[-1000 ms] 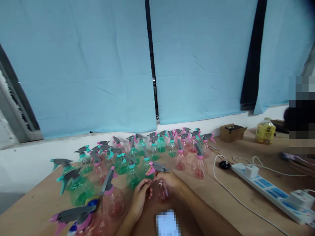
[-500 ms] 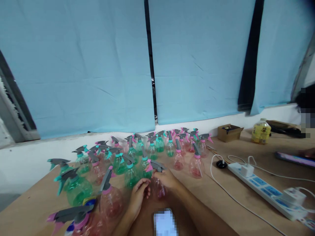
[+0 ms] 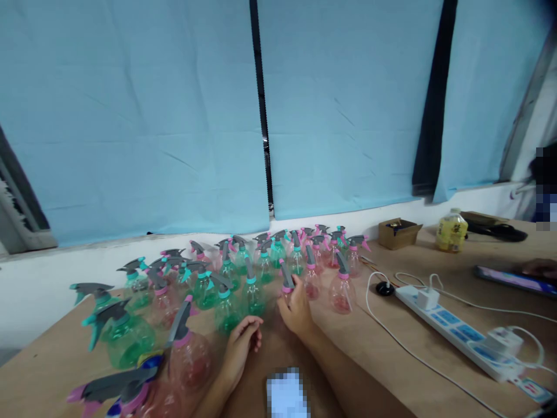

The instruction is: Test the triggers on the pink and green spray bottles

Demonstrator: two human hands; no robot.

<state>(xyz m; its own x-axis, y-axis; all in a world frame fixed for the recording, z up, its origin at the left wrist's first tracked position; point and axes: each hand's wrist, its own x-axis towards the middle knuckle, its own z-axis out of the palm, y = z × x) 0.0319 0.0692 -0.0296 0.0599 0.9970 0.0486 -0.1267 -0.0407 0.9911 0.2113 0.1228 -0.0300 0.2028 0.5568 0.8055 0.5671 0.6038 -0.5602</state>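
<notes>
Risk: right hand (image 3: 297, 310) grasps pink spray bottle (image 3: 287, 287) at 12 o'clock on tabletop (image 3: 391, 342), touching crowded neighbours; a nudge could topple green bottle (image 3: 251, 290) at 9 o'clock. Left hand (image 3: 241, 342) released, loosely curled.

Probably a small assembly workshop: dozens of spray bottles (image 3: 243, 273) crowd a plywood bench (image 3: 391, 348) by a power strip (image 3: 461, 337).

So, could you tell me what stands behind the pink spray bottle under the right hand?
Behind the pink spray bottle gripped by the right hand stand more green and pink spray bottles; the hand hides its body.
</notes>
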